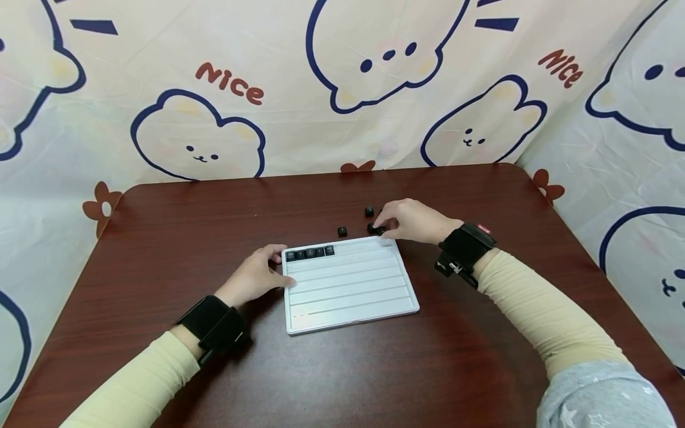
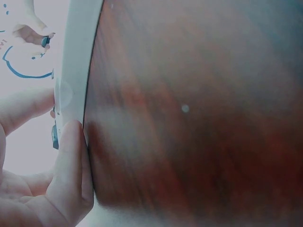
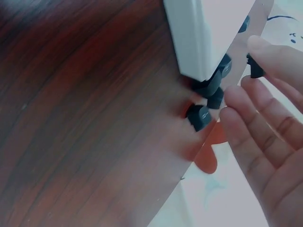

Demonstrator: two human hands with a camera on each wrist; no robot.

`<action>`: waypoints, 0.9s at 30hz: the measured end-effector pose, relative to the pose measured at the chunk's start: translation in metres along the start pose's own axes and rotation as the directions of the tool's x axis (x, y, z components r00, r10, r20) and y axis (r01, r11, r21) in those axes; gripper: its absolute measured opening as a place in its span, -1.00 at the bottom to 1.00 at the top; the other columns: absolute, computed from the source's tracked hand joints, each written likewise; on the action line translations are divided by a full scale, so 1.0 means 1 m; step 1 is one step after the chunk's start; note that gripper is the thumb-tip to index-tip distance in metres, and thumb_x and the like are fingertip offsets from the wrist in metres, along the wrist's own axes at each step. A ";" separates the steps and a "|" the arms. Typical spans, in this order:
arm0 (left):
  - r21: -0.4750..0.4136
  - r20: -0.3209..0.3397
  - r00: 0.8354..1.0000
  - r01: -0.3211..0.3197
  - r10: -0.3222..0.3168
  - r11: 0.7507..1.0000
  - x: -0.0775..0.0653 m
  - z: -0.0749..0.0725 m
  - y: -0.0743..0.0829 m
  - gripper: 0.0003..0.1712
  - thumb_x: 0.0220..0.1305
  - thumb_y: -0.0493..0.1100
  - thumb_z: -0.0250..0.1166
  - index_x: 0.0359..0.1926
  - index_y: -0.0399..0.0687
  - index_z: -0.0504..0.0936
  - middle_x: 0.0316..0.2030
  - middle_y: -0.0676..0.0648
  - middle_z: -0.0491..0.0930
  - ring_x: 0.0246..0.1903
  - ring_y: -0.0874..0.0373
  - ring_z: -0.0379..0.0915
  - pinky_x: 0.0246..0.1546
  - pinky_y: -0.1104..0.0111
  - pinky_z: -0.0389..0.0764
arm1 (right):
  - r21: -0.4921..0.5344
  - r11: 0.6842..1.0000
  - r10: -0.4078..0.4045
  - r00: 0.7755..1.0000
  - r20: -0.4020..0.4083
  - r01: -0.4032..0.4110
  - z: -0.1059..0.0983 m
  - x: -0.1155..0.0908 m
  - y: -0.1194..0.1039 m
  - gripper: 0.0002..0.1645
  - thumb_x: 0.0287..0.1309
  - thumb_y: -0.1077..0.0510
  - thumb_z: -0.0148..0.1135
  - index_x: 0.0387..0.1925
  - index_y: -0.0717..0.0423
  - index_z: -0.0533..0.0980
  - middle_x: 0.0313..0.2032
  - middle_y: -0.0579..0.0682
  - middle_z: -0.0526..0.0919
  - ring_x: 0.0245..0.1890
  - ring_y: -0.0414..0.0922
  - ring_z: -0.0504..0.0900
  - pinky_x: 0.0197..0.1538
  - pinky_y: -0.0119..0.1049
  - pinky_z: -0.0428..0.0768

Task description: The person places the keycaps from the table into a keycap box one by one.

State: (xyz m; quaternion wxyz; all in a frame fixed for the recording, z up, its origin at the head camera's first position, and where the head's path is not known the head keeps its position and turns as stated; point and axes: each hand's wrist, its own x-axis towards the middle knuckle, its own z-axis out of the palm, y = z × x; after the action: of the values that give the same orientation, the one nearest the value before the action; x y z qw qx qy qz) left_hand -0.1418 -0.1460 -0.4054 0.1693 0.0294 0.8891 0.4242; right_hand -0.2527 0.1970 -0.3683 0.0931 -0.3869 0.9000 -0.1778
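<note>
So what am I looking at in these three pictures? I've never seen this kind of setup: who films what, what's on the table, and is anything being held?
There is no machine here: a person works with two bare hands, wearing one camera on the head and one strapped to each wrist. The wide picture is the head view; the two blurry close-ups come from the wrists. On a dark wooden table lies a white tray with ridged rows; a few black keycaps sit in its top row. The left hand holds the tray's left edge, thumb on its rim. The right hand is beyond the tray's far corner, its fingertips pinching a loose keycap. Two more loose keycaps lie nearby on the table.
</note>
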 end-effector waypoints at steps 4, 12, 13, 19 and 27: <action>-0.001 0.002 1.000 0.001 -0.001 1.000 0.000 0.000 0.000 -0.11 0.19 -0.21 0.53 0.45 -0.31 0.32 0.11 -0.24 0.45 -0.16 -0.02 0.41 -0.27 0.27 0.47 | 0.033 0.999 0.014 0.999 0.037 -0.015 0.001 0.003 -0.007 -0.70 0.12 0.26 0.54 -0.07 0.15 0.74 -0.15 -0.01 0.67 -0.28 -0.19 0.59 -0.19 -0.27 0.60; -0.003 0.010 1.000 -0.001 0.001 1.000 0.000 0.000 0.000 -0.10 0.20 -0.21 0.53 0.46 -0.31 0.30 0.12 -0.26 0.44 -0.17 -0.03 0.41 -0.28 0.26 0.47 | 0.029 0.999 -0.018 0.999 0.050 0.016 0.005 0.009 -0.017 -0.71 0.11 0.28 0.54 -0.09 0.14 0.74 -0.17 -0.02 0.68 -0.29 -0.18 0.60 -0.20 -0.28 0.60; -0.005 0.009 1.000 0.001 -0.001 1.000 0.000 0.000 -0.001 -0.10 0.19 -0.21 0.53 0.46 -0.31 0.31 0.12 -0.26 0.44 -0.16 -0.03 0.40 -0.28 0.26 0.47 | 0.029 0.999 -0.019 0.999 0.050 0.018 0.005 0.009 -0.018 -0.71 0.11 0.28 0.54 -0.09 0.14 0.74 -0.16 -0.02 0.68 -0.29 -0.18 0.60 -0.20 -0.29 0.60; -0.006 0.004 1.000 0.005 -0.005 1.000 0.000 0.000 -0.001 -0.11 0.18 -0.22 0.54 0.46 -0.31 0.32 0.11 -0.25 0.45 -0.16 -0.03 0.40 -0.27 0.26 0.47 | 0.019 0.999 -0.040 0.998 0.053 0.039 0.008 0.015 -0.024 -0.73 0.11 0.26 0.54 -0.11 0.13 0.75 -0.18 -0.02 0.69 -0.30 -0.17 0.58 -0.19 -0.30 0.59; -0.007 0.002 1.000 0.013 -0.012 1.000 0.000 0.000 0.001 -0.12 0.18 -0.23 0.53 0.45 -0.31 0.32 0.12 -0.25 0.45 -0.14 -0.03 0.40 -0.25 0.27 0.48 | 0.017 0.999 -0.047 0.997 0.063 0.046 0.013 0.021 -0.030 -0.76 0.12 0.24 0.54 -0.13 0.10 0.75 -0.19 -0.05 0.67 -0.30 -0.17 0.57 -0.19 -0.31 0.58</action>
State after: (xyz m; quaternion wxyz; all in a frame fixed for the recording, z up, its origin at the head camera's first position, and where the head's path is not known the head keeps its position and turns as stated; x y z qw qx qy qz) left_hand -0.1421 -0.1453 -0.4043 0.1728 0.0236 0.8876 0.4263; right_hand -0.2432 0.1587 -0.3688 0.1202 -0.4125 0.8860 -0.1745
